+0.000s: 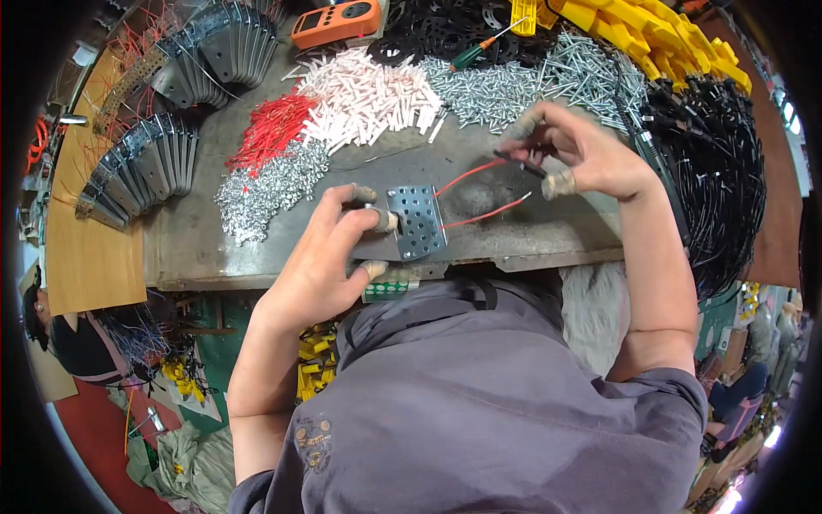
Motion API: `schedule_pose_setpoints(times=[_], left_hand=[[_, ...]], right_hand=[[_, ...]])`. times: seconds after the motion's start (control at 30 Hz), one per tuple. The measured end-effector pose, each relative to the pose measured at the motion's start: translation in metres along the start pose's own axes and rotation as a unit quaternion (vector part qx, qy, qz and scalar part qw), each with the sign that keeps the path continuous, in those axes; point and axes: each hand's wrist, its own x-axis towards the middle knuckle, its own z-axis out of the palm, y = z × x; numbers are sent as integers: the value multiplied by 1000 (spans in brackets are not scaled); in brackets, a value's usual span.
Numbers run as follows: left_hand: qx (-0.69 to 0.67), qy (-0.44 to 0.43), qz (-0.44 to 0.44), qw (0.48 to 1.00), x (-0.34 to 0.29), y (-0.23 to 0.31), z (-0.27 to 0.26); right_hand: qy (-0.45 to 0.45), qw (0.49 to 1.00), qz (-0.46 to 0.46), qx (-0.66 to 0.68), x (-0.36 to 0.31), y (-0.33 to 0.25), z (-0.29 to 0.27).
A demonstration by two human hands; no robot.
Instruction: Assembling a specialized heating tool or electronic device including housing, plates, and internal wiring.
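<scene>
My left hand (pixel 330 248) is closed on a perforated metal bracket (pixel 418 224), held near the table's front edge with its thumb and fingers on the left side. Two red wires (pixel 479 218) run out from the bracket's right side; the lower one ends in a bare tip. Above and to the right, my right hand (pixel 591 154) pinches a small dark part (pixel 524 161), whose exact kind is hard to make out. The upper red wire reaches up to this part. Several fingertips on both hands are wrapped in tan covers.
Piles of silver nuts (pixel 261 193), red sleeves (pixel 270 128), white tubes (pixel 368 98) and screws (pixel 492 94) lie along the back. Stacked metal brackets (pixel 154 163) stand left. Black cables (pixel 711 171) hang right. A green-handled screwdriver (pixel 471 56) and orange meter (pixel 338 23) lie behind.
</scene>
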Motion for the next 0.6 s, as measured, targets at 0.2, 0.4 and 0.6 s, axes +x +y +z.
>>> schedule_pose_setpoints(times=[0.2, 0.4, 0.6], left_hand=[[-36, -5, -32, 999, 9, -1, 4], [-12, -31, -9, 999, 25, -2, 12], [-52, 32, 40, 997, 58, 16, 33]], right_hand=[[24, 996, -59, 62, -17, 23, 42], [113, 980, -45, -159, -3, 33, 78], [219, 973, -54, 39, -10, 46, 81]])
